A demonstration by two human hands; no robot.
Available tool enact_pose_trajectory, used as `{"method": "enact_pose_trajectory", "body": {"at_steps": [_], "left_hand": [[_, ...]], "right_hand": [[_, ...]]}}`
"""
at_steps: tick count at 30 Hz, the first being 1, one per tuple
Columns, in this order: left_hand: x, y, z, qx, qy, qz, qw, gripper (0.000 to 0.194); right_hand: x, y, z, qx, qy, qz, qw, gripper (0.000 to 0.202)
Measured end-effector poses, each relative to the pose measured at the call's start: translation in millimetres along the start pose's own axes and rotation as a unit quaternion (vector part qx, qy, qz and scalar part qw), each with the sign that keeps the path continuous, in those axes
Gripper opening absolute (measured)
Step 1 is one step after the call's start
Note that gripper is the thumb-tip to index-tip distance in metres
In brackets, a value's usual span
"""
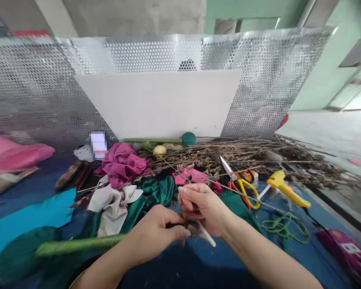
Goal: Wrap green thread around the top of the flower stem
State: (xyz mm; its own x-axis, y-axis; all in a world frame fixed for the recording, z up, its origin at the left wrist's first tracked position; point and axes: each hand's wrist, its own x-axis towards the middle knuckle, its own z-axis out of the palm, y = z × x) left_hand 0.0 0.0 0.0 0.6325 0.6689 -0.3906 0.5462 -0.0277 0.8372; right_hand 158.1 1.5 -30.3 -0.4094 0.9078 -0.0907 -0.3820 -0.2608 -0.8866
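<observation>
Both hands meet over the near middle of the blue table. My left hand (161, 228) is closed, thumb and fingers pinched around a small brownish-grey piece that is mostly hidden. Just above and right of it, my right hand (200, 204) is closed too, its thumb and forefinger pressed together; what they hold is too small to name. A pale pointed strip (209, 237) sticks out below my right hand. Under my left forearm lies a green-wrapped stem (81, 245) with a dark green round end (25, 251). Dark green satin cloth (159, 190) lies behind the hands.
Scissors (246, 192) with yellow handles and a yellow glue gun (289, 190) lie to the right, near green string (285, 228). Dried twigs (243, 152) spread along the back before a white board (168, 104). Magenta cloth (123, 162) and a blue sheet (36, 218) are left.
</observation>
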Motion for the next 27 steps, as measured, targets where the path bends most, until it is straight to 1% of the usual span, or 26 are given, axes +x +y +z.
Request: {"method": "enact_pose_trajectory", "body": {"at_steps": [1, 2, 3, 4, 6, 7, 9, 12, 14, 18, 20, 22, 24, 27], "left_hand": [[1, 1, -0.4, -0.009, 0.013, 0.011, 1.000, 0.019], [1, 2, -0.8, -0.016, 0.025, 0.023, 0.999, 0.017], [1, 3, -1.3, -0.020, 0.036, 0.035, 0.999, 0.017], [2, 4, -1.9, -0.022, 0.047, 0.048, 0.998, 0.017], [2, 5, -3.1, -0.018, 0.068, 0.078, 0.994, 0.019], [2, 5, -3.7, -0.012, 0.078, 0.089, 0.993, 0.020], [2, 5, -5.0, 0.005, 0.105, 0.098, 0.990, 0.022], [2, 3, -7.4, 0.032, 0.149, 0.109, 0.982, 0.024], [2, 3, -9.7, 0.051, 0.186, 0.126, 0.973, 0.025], [3, 5, -15.4, 0.102, 0.284, 0.151, 0.941, 0.030], [3, 7, -18.0, 0.117, 0.314, 0.155, 0.930, 0.031], [2, 8, -19.7, 0.117, 0.323, 0.155, 0.926, 0.031], [1, 9, -20.8, 0.112, 0.325, 0.148, 0.927, 0.031], [-1, 10, -22.6, 0.100, 0.315, 0.134, 0.934, 0.030]], "right_hand": [[-3, -6, -1, -0.067, -0.016, -0.043, 0.997, 0.043], [-6, -12, -2, -0.135, -0.025, -0.087, 0.987, 0.041], [-10, -18, -3, -0.203, -0.026, -0.130, 0.970, 0.039], [-14, -23, -3, -0.272, -0.021, -0.173, 0.946, 0.037], [-23, -33, -2, -0.418, 0.018, -0.272, 0.867, 0.033], [-27, -36, -1, -0.477, 0.037, -0.303, 0.824, 0.032], [-34, -39, 2, -0.568, 0.068, -0.338, 0.747, 0.032], [-39, -39, 8, -0.650, 0.094, -0.373, 0.656, 0.035], [-40, -37, 12, -0.678, 0.113, -0.394, 0.610, 0.038], [-36, -30, 17, -0.691, 0.127, -0.439, 0.561, 0.043], [-33, -24, 16, -0.683, 0.146, -0.470, 0.540, 0.043], [-29, -15, 14, -0.678, 0.164, -0.490, 0.522, 0.042], [-26, -8, 12, -0.681, 0.168, -0.499, 0.510, 0.040], [-23, -1, 10, -0.678, 0.169, -0.510, 0.502, 0.042]]}}
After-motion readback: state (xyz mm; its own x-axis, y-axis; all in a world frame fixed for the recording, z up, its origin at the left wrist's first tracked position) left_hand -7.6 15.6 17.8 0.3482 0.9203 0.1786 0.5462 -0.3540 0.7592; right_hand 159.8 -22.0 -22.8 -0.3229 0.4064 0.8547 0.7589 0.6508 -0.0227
